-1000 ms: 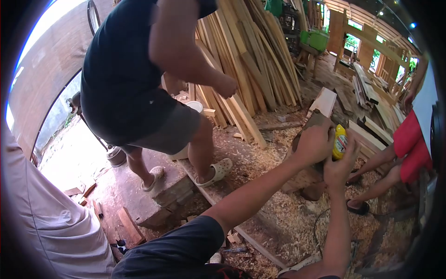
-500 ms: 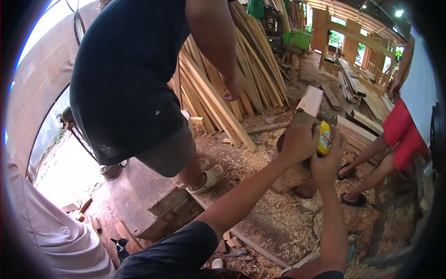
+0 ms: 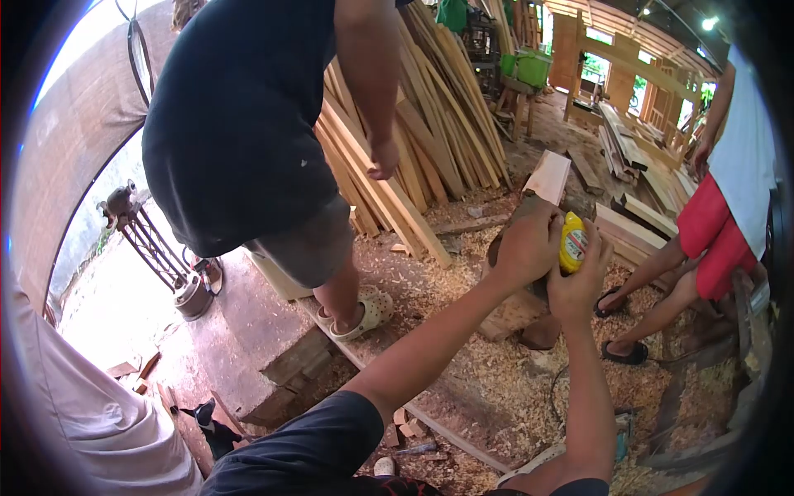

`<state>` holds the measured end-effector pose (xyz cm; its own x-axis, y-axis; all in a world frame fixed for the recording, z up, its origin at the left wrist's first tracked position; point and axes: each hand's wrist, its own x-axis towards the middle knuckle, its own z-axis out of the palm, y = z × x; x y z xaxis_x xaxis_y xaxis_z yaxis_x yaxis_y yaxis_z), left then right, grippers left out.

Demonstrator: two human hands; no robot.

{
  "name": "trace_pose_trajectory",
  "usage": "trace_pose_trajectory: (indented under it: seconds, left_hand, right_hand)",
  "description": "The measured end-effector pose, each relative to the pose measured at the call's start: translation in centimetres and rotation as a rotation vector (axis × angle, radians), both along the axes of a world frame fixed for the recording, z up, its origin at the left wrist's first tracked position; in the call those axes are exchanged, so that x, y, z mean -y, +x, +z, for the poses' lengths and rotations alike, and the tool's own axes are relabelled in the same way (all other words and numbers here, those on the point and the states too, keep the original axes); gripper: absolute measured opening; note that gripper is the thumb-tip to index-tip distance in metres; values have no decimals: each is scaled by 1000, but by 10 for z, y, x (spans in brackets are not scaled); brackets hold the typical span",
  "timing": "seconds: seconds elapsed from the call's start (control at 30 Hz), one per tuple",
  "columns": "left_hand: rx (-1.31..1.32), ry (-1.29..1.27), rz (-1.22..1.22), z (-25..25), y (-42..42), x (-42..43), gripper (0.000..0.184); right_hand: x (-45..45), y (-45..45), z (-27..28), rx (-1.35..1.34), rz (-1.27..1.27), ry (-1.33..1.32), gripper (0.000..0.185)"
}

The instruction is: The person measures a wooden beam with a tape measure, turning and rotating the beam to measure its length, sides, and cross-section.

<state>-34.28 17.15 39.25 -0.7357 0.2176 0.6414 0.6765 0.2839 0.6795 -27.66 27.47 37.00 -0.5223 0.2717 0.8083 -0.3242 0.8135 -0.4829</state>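
Note:
My right hand is closed around a small yellow case with a red-and-white printed label. Close beside it, my left hand has its fingers curled in, and what they hold, if anything, is hidden. Both hands are over a thick piece of timber whose far end is pale and smooth. Its nearer part is darker and largely covered by my hands.
A person in a dark shirt stands at left, another in red shorts at right. Long boards lean behind. Shavings cover the ground. A small dog and a power tool are low down.
The person in the dark shirt has shifted slightly right, uncovering more of a metal stand at left. The dog's head has turned. My hands stay nearly in place with the yellow case.

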Motion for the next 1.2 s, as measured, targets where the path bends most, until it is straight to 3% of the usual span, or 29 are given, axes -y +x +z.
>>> trace_pose_trajectory:
  seconds: [0.53,0.63,0.93,1.13,1.2]
  left_hand:
    - [-79,-69,-64,-4,-5,-1,34]
    - [56,-73,-76,3,-1,1,31]
    - [80,34,-150,0,-13,1,23]
    - [84,-23,-158,-2,-18,0,26]
    - [52,6,-157,-3,-19,-3,34]
  right_hand:
    - [-3,0,0,-26,-1,-5,72]
    - [-9,-7,-7,-87,20,31,73]
    - [-23,-9,0,-114,105,78,68]
    - [-64,11,28,130,286,196,66]
    - [-74,19,34,161,294,204,68]
